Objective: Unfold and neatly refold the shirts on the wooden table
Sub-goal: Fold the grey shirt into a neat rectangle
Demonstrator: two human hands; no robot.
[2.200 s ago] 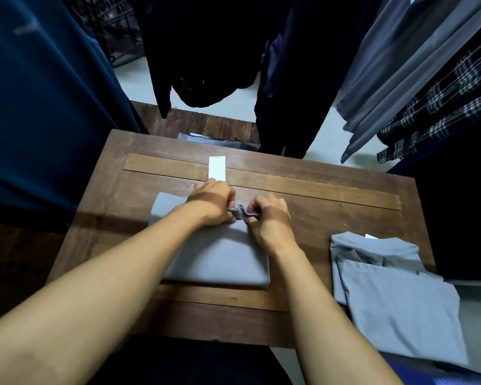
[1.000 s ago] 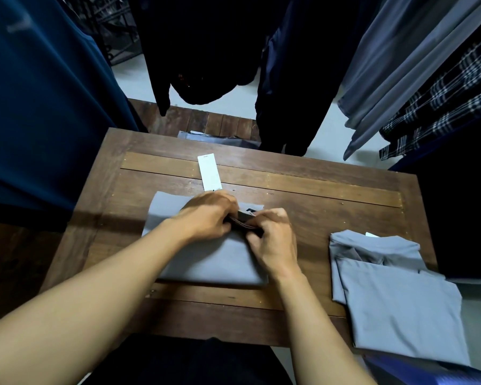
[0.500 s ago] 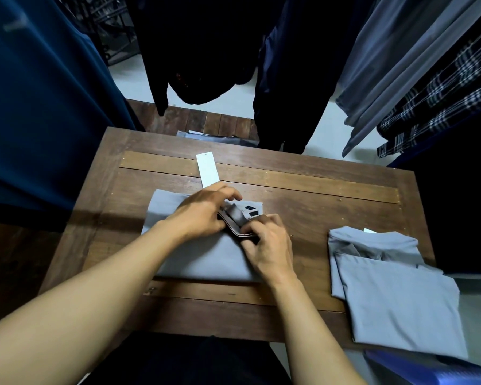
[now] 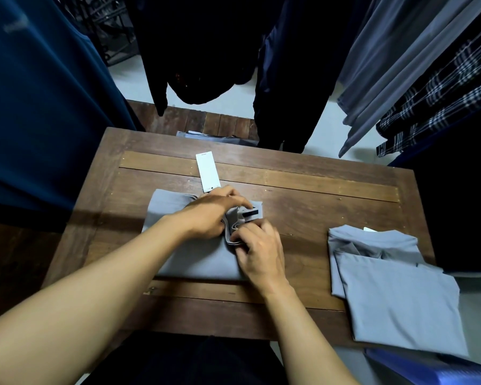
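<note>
Hidden beneath the left hand (image 4: pixel 208 215) and right hand (image 4: pixel 258 251): most of the collar of the folded grey shirt (image 4: pixel 195 262) on the brown wooden desk (image 4: pixel 317 218). Too small to read: print on the long white paper tag (image 4: pixel 207 172) and the small black neck label (image 4: pixel 250 213). Cut off at the lower right corner: a flat blue thing (image 4: pixel 428 370). Largely hidden behind the desk's far edge: another grey folded garment (image 4: pixel 220 138).

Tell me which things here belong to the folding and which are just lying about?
Part of the job: middle grey shirt, held at its collar by left hand and right hand; second grey shirt, right; wooden table.
Lying about: hanging plaid shirt, hanging navy garment.
</note>
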